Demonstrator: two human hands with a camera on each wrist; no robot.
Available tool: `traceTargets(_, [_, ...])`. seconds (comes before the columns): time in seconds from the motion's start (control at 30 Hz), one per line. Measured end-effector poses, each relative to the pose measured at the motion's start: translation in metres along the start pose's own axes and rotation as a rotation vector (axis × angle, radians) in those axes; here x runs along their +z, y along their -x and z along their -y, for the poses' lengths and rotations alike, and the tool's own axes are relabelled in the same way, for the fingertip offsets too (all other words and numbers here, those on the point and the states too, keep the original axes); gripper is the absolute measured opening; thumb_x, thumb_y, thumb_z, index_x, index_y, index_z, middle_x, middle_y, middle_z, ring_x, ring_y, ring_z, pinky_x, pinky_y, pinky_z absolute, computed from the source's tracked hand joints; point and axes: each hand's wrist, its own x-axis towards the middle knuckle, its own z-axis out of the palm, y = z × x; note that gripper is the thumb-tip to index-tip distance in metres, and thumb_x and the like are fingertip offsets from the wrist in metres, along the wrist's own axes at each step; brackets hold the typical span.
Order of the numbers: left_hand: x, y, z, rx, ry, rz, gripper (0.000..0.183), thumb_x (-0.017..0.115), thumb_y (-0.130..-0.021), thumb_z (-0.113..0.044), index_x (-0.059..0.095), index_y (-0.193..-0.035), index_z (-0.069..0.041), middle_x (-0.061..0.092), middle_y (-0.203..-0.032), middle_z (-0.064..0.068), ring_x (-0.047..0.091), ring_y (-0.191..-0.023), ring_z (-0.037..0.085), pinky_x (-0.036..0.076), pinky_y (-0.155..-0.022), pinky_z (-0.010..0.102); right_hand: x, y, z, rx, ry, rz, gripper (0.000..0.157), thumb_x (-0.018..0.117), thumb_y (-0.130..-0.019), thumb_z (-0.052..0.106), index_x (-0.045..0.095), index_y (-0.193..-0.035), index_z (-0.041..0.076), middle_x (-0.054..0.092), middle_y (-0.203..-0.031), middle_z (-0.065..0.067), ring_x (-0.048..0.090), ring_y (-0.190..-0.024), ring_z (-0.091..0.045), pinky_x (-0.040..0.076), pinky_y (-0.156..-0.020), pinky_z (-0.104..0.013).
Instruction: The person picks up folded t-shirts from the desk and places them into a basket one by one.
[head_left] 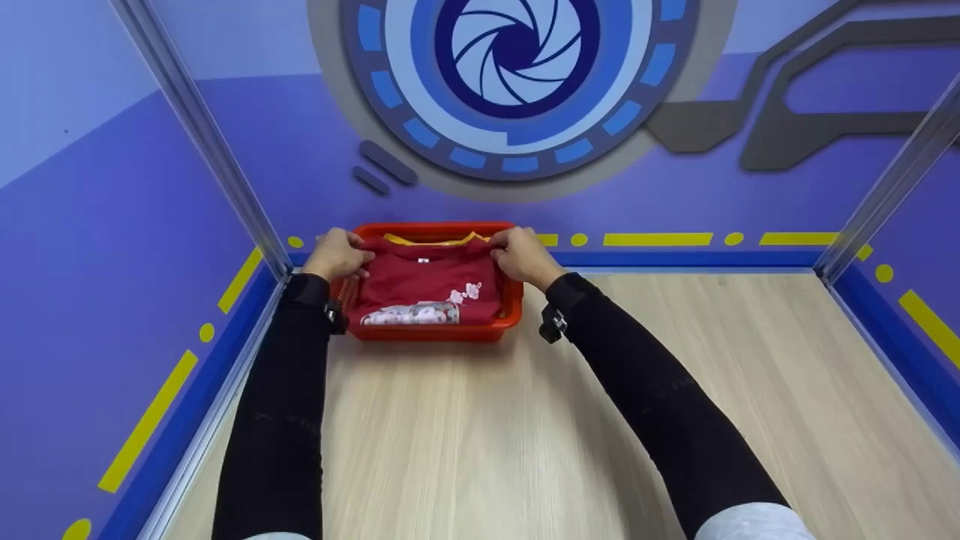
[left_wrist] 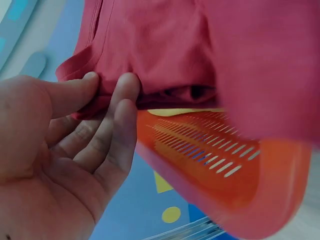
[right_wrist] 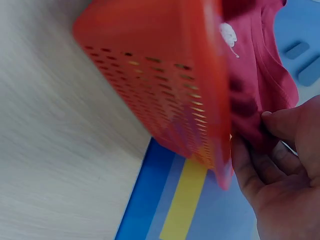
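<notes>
A folded dark red shirt (head_left: 420,274) with a white flower print and a pale patterned patch lies in an orange-red plastic basket (head_left: 427,333). My left hand (head_left: 337,255) pinches the shirt's far left corner between thumb and fingers, as the left wrist view shows. At the far right corner, my right hand (head_left: 523,255) pinches the cloth the same way, just above the basket's side. A strip of yellow cloth (head_left: 397,240) shows behind the shirt's neckline, under the red one. The slotted basket wall (right_wrist: 150,75) fills much of the right wrist view.
The basket stands on a light wood table (head_left: 450,420), close to the back left corner. A blue-purple printed wall (head_left: 637,195) rises right behind it, with another panel (head_left: 112,247) on the left. Metal posts (head_left: 217,142) mark the corners.
</notes>
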Motion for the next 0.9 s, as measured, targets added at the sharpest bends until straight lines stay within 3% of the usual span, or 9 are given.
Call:
traceTargets(0.27, [0.006,-0.012,0.001,-0.014,0.015,-0.11,0.046,0.065,-0.108,-0.007,0.057,-0.15,0.008,0.071,-0.136,0.032,0.078,-0.07,0.012,0.069,-0.081,0.036,0.007,-0.007,-0.002,0.012,-0.015,-0.053,0.028,0.064,-0.107,0.006,0.081,-0.13,0.003,0.08,-0.131,-0.017,0.074,-0.126,-0.032,0.059,-0.11,-0.044])
traceTargets(0.6, [0.014,-0.018,-0.008,0.0,-0.013,-0.262,0.038,0.068,-0.105,-0.014,0.068,-0.141,0.001,0.08,-0.113,0.022,0.078,-0.065,0.013,0.059,-0.057,0.021,0.009,-0.013,0.005,0.056,-0.028,-0.116,0.028,0.063,-0.11,0.008,0.079,-0.132,0.002,0.079,-0.134,-0.018,0.072,-0.129,-0.033,0.058,-0.112,-0.043])
traceTargets(0.7, [0.018,-0.017,-0.009,0.032,-0.046,-0.296,0.037,0.065,-0.107,-0.016,0.069,-0.14,-0.001,0.081,-0.114,0.02,0.084,-0.078,0.023,0.06,-0.066,0.024,0.009,-0.015,0.006,0.071,-0.033,-0.133,0.028,0.063,-0.109,0.007,0.078,-0.132,0.0,0.078,-0.134,-0.019,0.072,-0.13,-0.035,0.057,-0.113,-0.044])
traceTargets(0.77, [0.02,-0.016,-0.01,0.055,-0.081,-0.314,0.037,0.063,-0.109,-0.017,0.069,-0.142,-0.003,0.08,-0.121,0.02,0.083,-0.097,0.028,0.062,-0.083,0.03,0.01,-0.016,0.006,0.077,-0.022,-0.139,0.029,0.062,-0.109,0.006,0.077,-0.133,0.0,0.078,-0.134,-0.02,0.072,-0.13,-0.035,0.057,-0.113,-0.044])
traceTargets(0.9, [0.026,-0.016,-0.007,0.084,-0.153,-0.276,0.041,0.056,-0.112,-0.019,0.065,-0.15,-0.004,0.073,-0.14,0.022,0.069,-0.125,0.036,0.053,-0.11,0.046,0.014,-0.013,0.005,0.088,0.04,-0.122,0.032,0.059,-0.109,0.003,0.076,-0.135,0.001,0.078,-0.132,-0.022,0.074,-0.127,-0.036,0.06,-0.109,-0.045])
